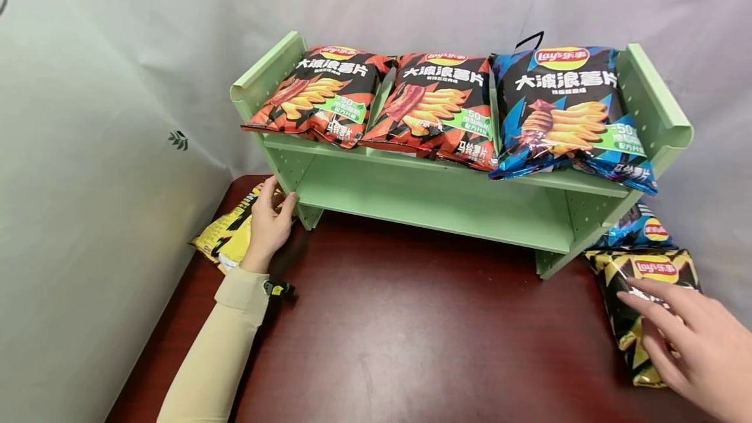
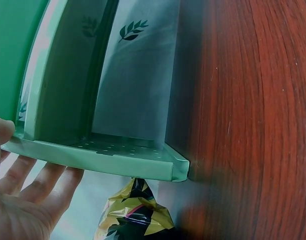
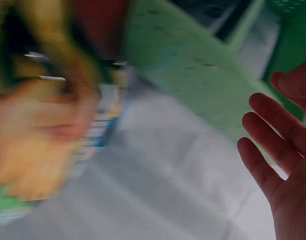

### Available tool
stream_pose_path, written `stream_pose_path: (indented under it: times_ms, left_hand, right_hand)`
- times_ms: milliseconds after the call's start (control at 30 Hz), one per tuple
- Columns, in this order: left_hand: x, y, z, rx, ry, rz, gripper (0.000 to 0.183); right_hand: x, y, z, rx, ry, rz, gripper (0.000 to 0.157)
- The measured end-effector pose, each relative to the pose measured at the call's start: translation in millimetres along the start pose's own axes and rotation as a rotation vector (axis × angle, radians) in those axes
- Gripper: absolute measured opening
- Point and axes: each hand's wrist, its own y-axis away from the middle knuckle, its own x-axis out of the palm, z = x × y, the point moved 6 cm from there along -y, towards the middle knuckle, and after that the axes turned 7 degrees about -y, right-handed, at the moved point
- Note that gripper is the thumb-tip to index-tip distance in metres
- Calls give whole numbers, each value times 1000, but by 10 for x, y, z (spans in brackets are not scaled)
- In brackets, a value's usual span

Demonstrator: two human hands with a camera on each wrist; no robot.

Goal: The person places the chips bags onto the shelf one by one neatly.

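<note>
Left grip holds the green shelf at its left side panel, thumb and fingers astride the edge. Right grip loosely spread, nothing in it, near the black-and-yellow Lay's bag on the counter, right of the shelf. My judgement: keep pressure even; overhanging red chip bags and blue Lay's bag could slide.

green shelf rack: lower tier open to reach-in from front; three lay's chip bags crowd top tier; yellow chip bag obstructs left flank, black-and-yellow lay's bag right.
</note>
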Motion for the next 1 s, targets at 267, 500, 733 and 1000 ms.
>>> stream_pose_path:
  times_ms: [267, 500, 733, 1000]
  left_hand:
    - [17, -30, 225, -3, 3, 1, 42]
    - [18, -25, 225, -6, 19, 7, 43]
    - [20, -25, 121, -28, 6, 9, 43]
    - [-10, 4, -49, -12, 7, 15, 42]
  right_hand:
    - [196, 500, -268, 123, 83, 68, 74]
    - [314, 878, -388, 205, 44, 172, 73]
    - [403, 1075, -458, 265, 85, 284, 135]
    - [608, 1297, -619, 378, 201, 481, 153]
